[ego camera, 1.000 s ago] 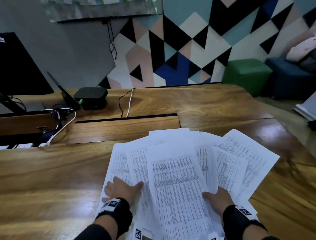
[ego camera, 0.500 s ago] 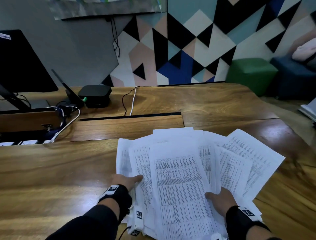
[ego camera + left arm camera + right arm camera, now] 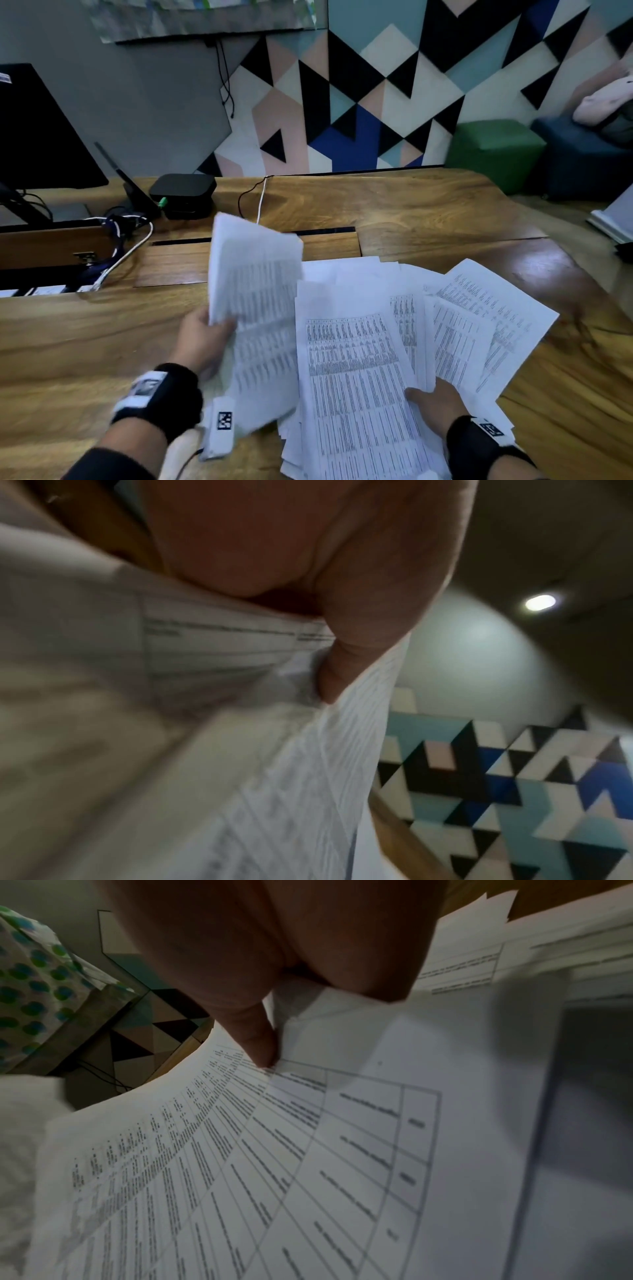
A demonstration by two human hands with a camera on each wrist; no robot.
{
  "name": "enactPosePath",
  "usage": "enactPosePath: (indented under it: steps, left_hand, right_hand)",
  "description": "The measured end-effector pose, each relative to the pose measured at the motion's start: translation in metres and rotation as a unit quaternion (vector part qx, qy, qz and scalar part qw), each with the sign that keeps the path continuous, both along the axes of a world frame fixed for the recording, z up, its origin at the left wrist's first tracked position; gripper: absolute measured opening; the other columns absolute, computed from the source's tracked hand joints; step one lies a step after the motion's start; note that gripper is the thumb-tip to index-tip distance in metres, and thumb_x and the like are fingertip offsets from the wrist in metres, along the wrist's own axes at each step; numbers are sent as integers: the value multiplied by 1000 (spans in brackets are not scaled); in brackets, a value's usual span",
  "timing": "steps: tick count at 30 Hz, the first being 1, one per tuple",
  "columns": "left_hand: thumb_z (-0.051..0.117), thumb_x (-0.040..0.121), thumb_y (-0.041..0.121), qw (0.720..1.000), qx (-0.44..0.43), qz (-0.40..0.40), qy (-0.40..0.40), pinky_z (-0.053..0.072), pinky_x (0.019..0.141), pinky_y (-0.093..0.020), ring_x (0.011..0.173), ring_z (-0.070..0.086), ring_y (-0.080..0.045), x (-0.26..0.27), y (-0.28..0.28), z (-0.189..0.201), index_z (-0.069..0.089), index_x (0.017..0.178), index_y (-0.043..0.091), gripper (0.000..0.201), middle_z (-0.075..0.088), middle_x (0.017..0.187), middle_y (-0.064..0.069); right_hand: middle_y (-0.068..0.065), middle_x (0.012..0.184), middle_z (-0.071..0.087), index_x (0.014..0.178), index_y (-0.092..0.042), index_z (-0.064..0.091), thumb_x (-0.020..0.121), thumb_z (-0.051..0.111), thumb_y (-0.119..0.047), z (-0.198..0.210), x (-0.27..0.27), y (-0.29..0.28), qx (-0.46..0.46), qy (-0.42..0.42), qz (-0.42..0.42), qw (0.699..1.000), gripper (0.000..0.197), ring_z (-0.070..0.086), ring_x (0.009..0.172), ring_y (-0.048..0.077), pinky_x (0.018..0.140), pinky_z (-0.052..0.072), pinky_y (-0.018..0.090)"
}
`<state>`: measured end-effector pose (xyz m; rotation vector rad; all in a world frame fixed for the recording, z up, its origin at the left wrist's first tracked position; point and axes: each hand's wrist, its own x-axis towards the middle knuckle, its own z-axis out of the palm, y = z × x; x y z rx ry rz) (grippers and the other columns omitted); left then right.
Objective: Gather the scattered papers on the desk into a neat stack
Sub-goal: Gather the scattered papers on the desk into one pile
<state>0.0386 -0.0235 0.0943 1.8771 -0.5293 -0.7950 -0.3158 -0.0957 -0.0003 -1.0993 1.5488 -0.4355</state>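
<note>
Between both hands, fanned papers.

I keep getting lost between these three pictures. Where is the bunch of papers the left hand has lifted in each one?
Head: the lifted papers stand left of centre, gripped by the left hand, above the desk.
Left wrist: the lifted papers fill the lower left and centre, under the thumb.
Right wrist: I cannot tell them from the other sheets.
Shared landmark: the triangle-patterned wall.
</note>
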Motion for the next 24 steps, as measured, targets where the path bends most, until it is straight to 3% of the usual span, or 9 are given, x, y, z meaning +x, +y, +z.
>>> enactPosePath:
  steps: [3, 7, 10, 13, 16, 19, 21, 24]
  left_hand:
    - [61, 91, -3, 994, -97, -40, 19, 63, 56, -33, 63, 75, -19, 20, 16, 48, 68, 98, 6, 13, 77, 84, -13]
    - [55, 90, -3, 970, -175, -69, 152, 64, 63, -42, 70, 77, -28, 22, 24, 74, 68, 105, 4, 21, 80, 87, -15]
    - [56, 85, 3, 953, -171, -63, 242, 64, 68, -46, 77, 77, -33, 5, 17, 59, 64, 118, -1, 34, 75, 105, -25]
    - [53, 93, 9, 927, -194, -38, 318, 58, 88, -54, 104, 72, -36, -7, 16, 39, 59, 132, 2, 40, 69, 123, -25]
    - [68, 81, 17, 893, -163, -68, 413, 49, 100, -58, 122, 61, -38, -30, 20, 6, 58, 137, 7, 57, 65, 133, -21]
    - [63, 86, 3, 929, -49, -106, 350, 59, 88, -52, 102, 72, -38, -62, 11, -19, 61, 127, -2, 42, 70, 122, -25]
    - [63, 88, -4, 955, 23, -129, 265, 60, 85, -51, 95, 74, -38, -79, 4, -36, 63, 123, -4, 35, 74, 112, -24]
    - [71, 83, -1, 974, 94, -145, 147, 62, 76, -44, 89, 76, -34, -95, -7, -57, 68, 109, 0, 26, 78, 100, -16]
  right_hand:
    - [-1, 81, 66, 86, -15, 64, 92, 61, -2, 0, 0, 0, 3, -2, -5, 1000, 15, 61, 76, 17, 61, 44, 23]
    - [3, 76, 64, 75, -14, 63, 92, 60, 0, 5, 1, -2, 16, 4, 0, 1000, 22, 59, 72, 21, 65, 47, 25]
    - [12, 76, 63, 80, -5, 63, 88, 60, -2, 7, 3, -4, 21, 29, 0, 999, 9, 59, 70, 28, 69, 52, 34]
    - [16, 77, 65, 87, 1, 66, 86, 60, -3, 3, 1, 1, 28, 33, -1, 999, 7, 60, 69, 29, 61, 47, 30]
    - [14, 67, 62, 79, -2, 63, 85, 58, -2, -4, -13, 21, 43, 40, -17, 998, 7, 56, 59, 26, 54, 43, 27]
    - [3, 47, 49, 69, -3, 57, 86, 52, 3, -1, -15, 23, 65, 18, -45, 997, 19, 42, 44, 20, 44, 35, 22]
    - [8, 57, 55, 79, 4, 64, 87, 53, 2, 6, -11, 15, 63, 19, -32, 997, 14, 48, 49, 22, 48, 39, 24]
    - [9, 73, 60, 85, 2, 65, 97, 54, -3, 17, -8, -2, 57, 24, -3, 998, 17, 51, 61, 18, 49, 45, 14]
